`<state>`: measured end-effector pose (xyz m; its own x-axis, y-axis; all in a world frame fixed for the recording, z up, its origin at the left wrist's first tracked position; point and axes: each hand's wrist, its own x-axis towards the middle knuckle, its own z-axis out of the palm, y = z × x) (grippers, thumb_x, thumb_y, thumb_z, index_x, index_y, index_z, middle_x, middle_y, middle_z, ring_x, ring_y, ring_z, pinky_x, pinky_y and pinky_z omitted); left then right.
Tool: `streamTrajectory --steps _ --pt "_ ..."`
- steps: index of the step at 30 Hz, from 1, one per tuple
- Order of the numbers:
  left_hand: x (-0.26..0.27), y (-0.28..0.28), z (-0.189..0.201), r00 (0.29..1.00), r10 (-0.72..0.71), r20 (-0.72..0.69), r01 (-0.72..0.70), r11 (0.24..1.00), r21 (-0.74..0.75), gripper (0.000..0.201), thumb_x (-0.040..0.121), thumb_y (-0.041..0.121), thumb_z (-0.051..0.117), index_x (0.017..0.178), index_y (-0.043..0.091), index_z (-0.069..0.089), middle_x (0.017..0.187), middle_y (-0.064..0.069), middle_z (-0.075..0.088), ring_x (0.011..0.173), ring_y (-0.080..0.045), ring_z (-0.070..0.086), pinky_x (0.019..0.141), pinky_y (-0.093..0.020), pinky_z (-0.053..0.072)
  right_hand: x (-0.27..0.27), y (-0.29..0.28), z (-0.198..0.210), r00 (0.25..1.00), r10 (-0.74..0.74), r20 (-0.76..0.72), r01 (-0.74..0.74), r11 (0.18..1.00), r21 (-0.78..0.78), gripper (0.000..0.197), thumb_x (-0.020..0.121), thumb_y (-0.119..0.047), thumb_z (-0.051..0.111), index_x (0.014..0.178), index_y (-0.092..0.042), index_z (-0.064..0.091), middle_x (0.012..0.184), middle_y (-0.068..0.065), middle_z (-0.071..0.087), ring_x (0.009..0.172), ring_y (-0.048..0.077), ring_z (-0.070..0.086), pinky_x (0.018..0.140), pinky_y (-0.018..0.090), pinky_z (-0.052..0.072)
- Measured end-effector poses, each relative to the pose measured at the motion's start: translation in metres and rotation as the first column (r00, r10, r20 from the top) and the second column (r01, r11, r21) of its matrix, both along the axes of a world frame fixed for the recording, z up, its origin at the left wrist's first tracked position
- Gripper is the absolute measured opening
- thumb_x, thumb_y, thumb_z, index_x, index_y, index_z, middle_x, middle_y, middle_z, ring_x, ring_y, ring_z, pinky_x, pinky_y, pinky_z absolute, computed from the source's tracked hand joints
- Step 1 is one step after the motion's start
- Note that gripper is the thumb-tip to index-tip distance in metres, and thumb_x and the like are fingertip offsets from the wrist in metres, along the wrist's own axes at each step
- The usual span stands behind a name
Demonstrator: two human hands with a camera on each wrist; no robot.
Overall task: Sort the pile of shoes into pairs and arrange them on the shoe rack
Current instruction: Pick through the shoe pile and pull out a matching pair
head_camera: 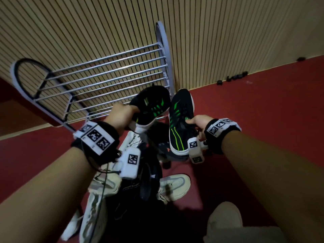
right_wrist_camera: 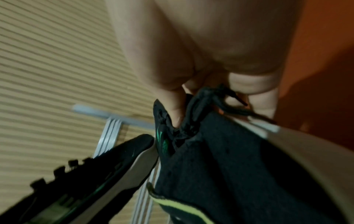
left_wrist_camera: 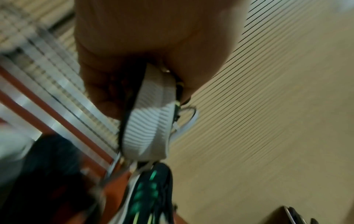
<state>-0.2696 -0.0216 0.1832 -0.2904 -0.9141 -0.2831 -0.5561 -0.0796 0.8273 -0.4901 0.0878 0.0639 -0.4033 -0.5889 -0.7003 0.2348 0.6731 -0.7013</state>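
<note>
Little writing can be read: on a black shoe in the pile [head_camera: 140,181] a pale word beginning "MORENC" is seen, its end hidden. Square black-and-white coded markers are carried on both wristbands.

A black sneaker with green stripes [head_camera: 151,106] is gripped at its heel by the left hand [head_camera: 121,114], fingers curled round it — its ribbed white sole [left_wrist_camera: 147,121] is shown in the left wrist view. The matching sneaker [head_camera: 181,120] is pinched at its collar and laces by the right hand [head_camera: 199,122], with the thumb [right_wrist_camera: 176,106] pushed inside the opening. The two shoes are held just beside each other, toes near the right end of the shoe rack [head_camera: 105,76].

The rack — silver bars between pale arched ends — is stood against a wall of narrow vertical beige slats [head_camera: 228,41]. No shoe is seen on its top tier. The pile is heaped on a dark red floor [head_camera: 263,111], with off-white sneakers [head_camera: 175,186] among black ones. Small dark objects [head_camera: 236,77] are scattered along the wall's base; what they are cannot be told.
</note>
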Motion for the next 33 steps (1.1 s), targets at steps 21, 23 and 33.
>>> streamTrajectory --steps 21,23,33 --pt "-0.194 0.117 -0.268 0.983 -0.112 -0.145 0.170 0.854 0.491 0.022 0.087 0.020 0.067 0.099 0.001 0.065 0.091 -0.011 0.069 0.080 -0.024 0.066 0.071 -0.032 0.056 -0.160 0.130 -0.122 0.940 0.003 -0.341 0.127 0.924 0.360 0.037 0.103 -0.019 0.040 0.127 0.006 0.054 0.128 0.024 0.057 0.116 0.038 0.055 0.091 0.037 0.044" --pt "-0.199 0.122 -0.291 0.984 -0.103 -0.142 0.165 0.819 0.550 0.053 0.078 0.035 0.069 0.119 0.002 0.060 0.108 -0.012 0.070 0.092 -0.024 0.068 0.085 -0.041 0.057 -0.161 0.133 -0.135 0.949 -0.088 -0.303 0.186 0.932 0.311 0.037 0.100 -0.018 0.047 0.131 0.000 0.052 0.133 0.021 0.055 0.121 0.035 0.054 0.102 0.042 0.043" --pt "-0.203 0.139 -0.311 0.931 -0.359 0.070 0.284 0.829 0.482 0.062 0.075 0.056 0.062 0.120 0.014 0.064 0.112 -0.010 0.067 0.099 -0.032 0.064 0.087 -0.047 0.056 -0.146 0.142 -0.159 0.891 -0.390 -0.232 0.443 0.857 0.262 0.051 0.077 0.008 0.066 0.127 0.001 0.058 0.121 0.020 0.064 0.109 0.034 0.061 0.088 0.032 0.050"
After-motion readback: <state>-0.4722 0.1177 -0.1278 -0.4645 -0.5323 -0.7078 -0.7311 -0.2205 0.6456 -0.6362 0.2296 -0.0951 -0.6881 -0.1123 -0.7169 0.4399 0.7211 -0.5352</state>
